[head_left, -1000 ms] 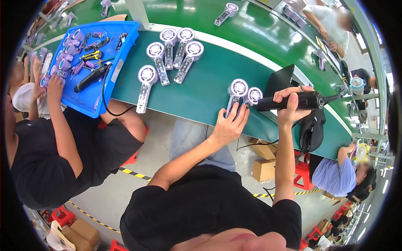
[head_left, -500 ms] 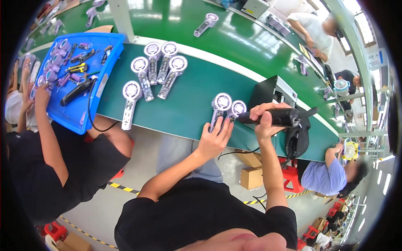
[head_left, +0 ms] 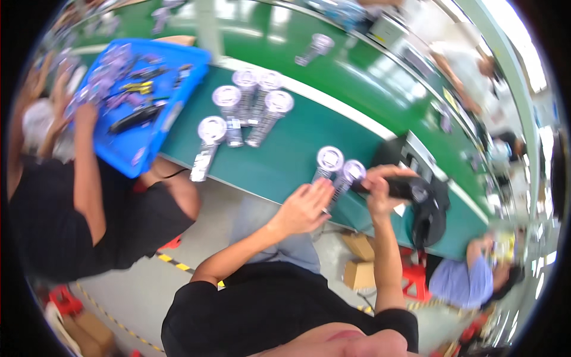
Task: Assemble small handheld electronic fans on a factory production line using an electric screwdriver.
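Observation:
Two purple-and-white handheld fans lie side by side at the front edge of the green bench: a left fan [head_left: 330,159] and a right fan [head_left: 353,172]. Both have round heads and open-looking handles. My left hand [head_left: 304,208] is on their handles, its fingers covering most of the left one and its fingertips gripping near the right one; the thumb is partly hidden. A black electric screwdriver [head_left: 411,189] lies sideways in my right hand [head_left: 383,185], its front end close to the right fan's head. Motion blur hides whether the tip touches.
More handheld fans [head_left: 227,96] lie in a group to the left. Beyond them a blue tray [head_left: 178,104] holds purple parts and tools, with a co-worker's arm [head_left: 86,172] reaching in. A black box [head_left: 392,152] and black bag [head_left: 431,214] are at the right.
The whole view has shifted, moving the bench scene rightward and mostly down. My left hand has slid back along the handles, showing more of the right fan's handle. The screwdriver stays in my right hand.

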The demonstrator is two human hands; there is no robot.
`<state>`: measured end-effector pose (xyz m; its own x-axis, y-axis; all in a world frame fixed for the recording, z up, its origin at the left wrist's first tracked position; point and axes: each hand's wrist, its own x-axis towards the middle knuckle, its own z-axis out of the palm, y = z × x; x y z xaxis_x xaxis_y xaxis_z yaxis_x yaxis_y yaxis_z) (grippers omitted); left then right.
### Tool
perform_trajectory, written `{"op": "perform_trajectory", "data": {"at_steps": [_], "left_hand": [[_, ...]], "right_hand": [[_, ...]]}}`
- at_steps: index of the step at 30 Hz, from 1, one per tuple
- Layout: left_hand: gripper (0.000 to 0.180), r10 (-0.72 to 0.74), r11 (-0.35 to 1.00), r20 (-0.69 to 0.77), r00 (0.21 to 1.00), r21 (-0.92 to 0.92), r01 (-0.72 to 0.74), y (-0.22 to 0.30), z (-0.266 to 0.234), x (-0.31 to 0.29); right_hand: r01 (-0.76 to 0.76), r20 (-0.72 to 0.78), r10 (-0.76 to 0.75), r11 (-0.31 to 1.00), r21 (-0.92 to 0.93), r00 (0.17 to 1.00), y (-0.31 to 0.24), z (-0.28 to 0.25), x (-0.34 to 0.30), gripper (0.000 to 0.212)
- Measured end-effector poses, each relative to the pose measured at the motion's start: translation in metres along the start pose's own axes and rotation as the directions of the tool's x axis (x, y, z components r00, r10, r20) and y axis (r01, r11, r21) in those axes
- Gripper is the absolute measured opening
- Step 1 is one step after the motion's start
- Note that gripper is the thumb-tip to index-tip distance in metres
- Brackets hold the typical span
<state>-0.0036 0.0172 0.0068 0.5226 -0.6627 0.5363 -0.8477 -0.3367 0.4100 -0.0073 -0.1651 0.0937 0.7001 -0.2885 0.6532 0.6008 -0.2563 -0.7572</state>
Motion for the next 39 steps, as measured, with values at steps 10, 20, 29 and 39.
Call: {"op": "perform_trajectory", "data": {"at_steps": [10, 20, 29, 39], "left_hand": [[0.055, -0.057, 0.965, -0.098, 0.994, 0.252, 0.08, -0.033, -0.031, -0.017], [0.038, 0.099, 0.831, -0.199, 0.975, 0.556, 0.029, -0.071, -0.051, -0.015], [0.045, -0.033, 0.997, -0.17, 0.985, 0.06, 0.044, -0.073, -0.051, -0.024], [0.03, -0.435, 0.817, -0.236, 0.869, -0.509, 0.271, -0.078, -0.048, -0.03]], "right_hand": [[0.199, -0.056, -0.197, 0.98, 0.023, 0.979, -0.012, -0.001, -0.004, 0.034], [0.141, -0.082, -0.134, 0.985, 0.094, 0.988, -0.01, -0.003, 0.007, 0.03], [0.136, 0.004, -0.138, 0.981, 0.137, 0.99, -0.006, -0.011, 0.014, 0.044], [-0.004, 0.065, -0.011, 0.975, 0.224, 0.998, -0.054, -0.04, -0.002, 0.051]]}}
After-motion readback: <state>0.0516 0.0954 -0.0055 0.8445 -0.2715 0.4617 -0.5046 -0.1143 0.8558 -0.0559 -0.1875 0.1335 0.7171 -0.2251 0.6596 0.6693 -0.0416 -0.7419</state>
